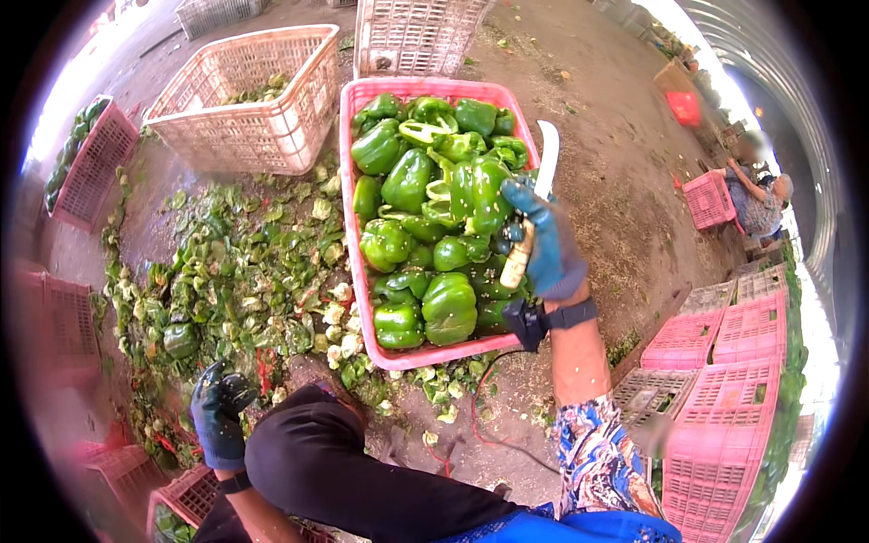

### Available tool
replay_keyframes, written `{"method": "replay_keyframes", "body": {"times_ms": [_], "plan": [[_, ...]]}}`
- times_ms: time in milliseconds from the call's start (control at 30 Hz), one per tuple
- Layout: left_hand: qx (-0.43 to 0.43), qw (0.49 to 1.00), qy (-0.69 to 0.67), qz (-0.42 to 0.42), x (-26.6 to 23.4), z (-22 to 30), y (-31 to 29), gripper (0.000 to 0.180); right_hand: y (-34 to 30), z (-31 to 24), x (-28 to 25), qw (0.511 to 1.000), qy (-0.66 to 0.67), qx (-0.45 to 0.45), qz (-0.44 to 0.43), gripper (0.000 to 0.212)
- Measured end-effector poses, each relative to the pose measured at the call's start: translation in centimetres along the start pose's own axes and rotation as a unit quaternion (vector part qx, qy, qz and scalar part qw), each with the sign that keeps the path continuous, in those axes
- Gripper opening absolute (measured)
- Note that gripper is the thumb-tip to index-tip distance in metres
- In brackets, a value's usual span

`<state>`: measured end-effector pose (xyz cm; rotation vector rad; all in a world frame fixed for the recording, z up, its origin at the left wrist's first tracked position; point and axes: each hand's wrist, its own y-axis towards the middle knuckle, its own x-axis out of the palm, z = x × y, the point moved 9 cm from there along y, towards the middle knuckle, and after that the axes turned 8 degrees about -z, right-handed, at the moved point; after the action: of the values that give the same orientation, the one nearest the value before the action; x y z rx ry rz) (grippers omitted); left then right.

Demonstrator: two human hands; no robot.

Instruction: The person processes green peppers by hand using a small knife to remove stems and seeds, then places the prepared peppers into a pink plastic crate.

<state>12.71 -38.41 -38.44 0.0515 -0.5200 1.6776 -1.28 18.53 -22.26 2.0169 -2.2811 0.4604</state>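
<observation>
My right hand (550, 240), in a blue glove, grips a knife by its pale handle (518, 258). The curved white blade (548, 158) points away from me, over the crate's right rim. The fingers of that hand are against a large green bell pepper (480, 195) at the top of the pile. Many whole and cut green peppers (449, 308) fill the pink plastic crate (355, 226), with small pale seeds scattered on them. Beside my knee, my gloved left hand (219, 412) hangs low with loosely bent, parted fingers and nothing visible in it.
Pepper scraps (226, 271) cover the ground left of the crate. A larger pale crate (244, 118) with a few scraps stands beyond them. Pink crates (724, 425) are stacked at right. A red cord (475, 407) lies near my feet. Another person (760, 199) sits far right.
</observation>
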Motion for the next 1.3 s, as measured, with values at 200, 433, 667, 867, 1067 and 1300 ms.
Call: {"method": "replay_keyframes", "body": {"times_ms": [200, 433, 667, 867, 1067, 1300], "plan": [[-0.047, 0.988, 0.149, -0.012, 4.4, 1.2, 2.3, 0.037, 8.3, -4.3, 0.3, 0.963, -0.264, -0.009, -0.047, 0.036], [-0.047, 0.999, -0.001, 0.027, -1.0, -2.2, 2.1, 0.031, 9.4, -0.5, -0.4, 0.986, -0.148, 0.071, 0.0, 0.027], [-0.129, 0.984, -0.072, 0.104, 5.0, -4.3, 3.7, 0.03, 7.1, -3.3, -4.8, 0.912, -0.399, 0.089, 0.042, 0.017], [-0.129, 0.972, -0.125, 0.152, 1.3, -5.1, 2.8, 0.028, 9.9, -5.2, -1.7, 0.667, -0.736, -0.11, 0.027, 0.024], [-0.064, 0.978, -0.058, 0.191, -2.0, -11.0, 3.5, 0.023, -1.5, -8.3, 15.4, 0.784, -0.618, -0.006, 0.055, 0.029], [-0.135, 0.971, 0.049, 0.193, -2.5, -16.3, 4.2, 0.025, -3.0, 6.5, 35.0, 0.849, -0.459, 0.013, -0.261, 0.035]]}}
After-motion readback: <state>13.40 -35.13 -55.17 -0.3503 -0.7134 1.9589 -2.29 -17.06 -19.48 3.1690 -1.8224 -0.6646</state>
